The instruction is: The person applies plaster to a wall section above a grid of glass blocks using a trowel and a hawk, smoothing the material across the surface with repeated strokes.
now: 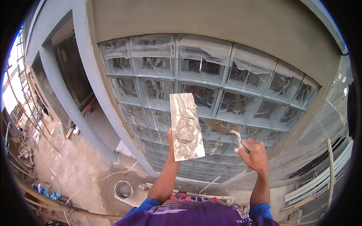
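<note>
Right hand [255,155] grips trowel [229,129] extending upper left.

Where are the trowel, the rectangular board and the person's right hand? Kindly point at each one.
Trowel [223,127]: head view, on the middle of its blade.
Rectangular board [175,124]: head view, on the pale strip near its left edge.
Right hand [256,155]: head view, on the back of the hand.
</note>
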### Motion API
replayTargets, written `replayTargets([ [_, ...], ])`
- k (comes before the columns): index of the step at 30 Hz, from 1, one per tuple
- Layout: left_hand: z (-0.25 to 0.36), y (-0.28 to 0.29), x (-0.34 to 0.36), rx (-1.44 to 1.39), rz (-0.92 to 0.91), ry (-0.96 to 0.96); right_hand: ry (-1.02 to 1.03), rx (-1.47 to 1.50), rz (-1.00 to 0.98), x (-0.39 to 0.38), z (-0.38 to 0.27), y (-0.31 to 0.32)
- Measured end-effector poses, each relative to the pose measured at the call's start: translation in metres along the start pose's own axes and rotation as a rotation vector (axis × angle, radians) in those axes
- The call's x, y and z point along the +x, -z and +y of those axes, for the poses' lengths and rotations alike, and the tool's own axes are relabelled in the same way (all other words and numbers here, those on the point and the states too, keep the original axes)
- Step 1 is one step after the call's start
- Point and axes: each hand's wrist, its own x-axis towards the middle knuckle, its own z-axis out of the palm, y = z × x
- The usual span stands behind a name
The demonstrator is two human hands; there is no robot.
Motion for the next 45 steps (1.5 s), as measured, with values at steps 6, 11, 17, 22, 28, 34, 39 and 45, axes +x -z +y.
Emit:
replayTargets([
  [6,-0.002,0.010,0.004,0.163,0.061,-0.149,0.087,-0.201,-0.049,0.008,-0.013,0.010],
  [11,-0.001,-0.011,-0.006,0.018,0.133,-0.044,0.217,-0.340,0.115,0.014,-0.007,0.002],
  [17,-0.004,-0.001,-0.008,0.178,0.118,-0.155,0.273,-0.374,0.221,0.025,0.003,-0.006],
  [22,-0.010,-0.022,-0.028,0.334,0.051,-0.275,0.310,-0.346,0.265,0.028,0.010,-0.006],
  [28,-0.012,0.006,-0.033,0.513,-0.059,-0.204,0.337,-0.387,0.376,0.049,0.014,0.005],
  [34,-0.005,0.018,-0.034,0.476,-0.026,-0.119,0.482,-0.639,0.740,0.123,-0.014,0.078],
  [39,0.012,-0.005,-0.027,0.283,-0.063,-0.039,0.556,-0.897,0.939,0.213,-0.052,0.147],
  [45,0.035,0.002,-0.020,0.350,-0.060,-0.047,0.404,-1.059,0.903,0.300,-0.084,0.180],
])
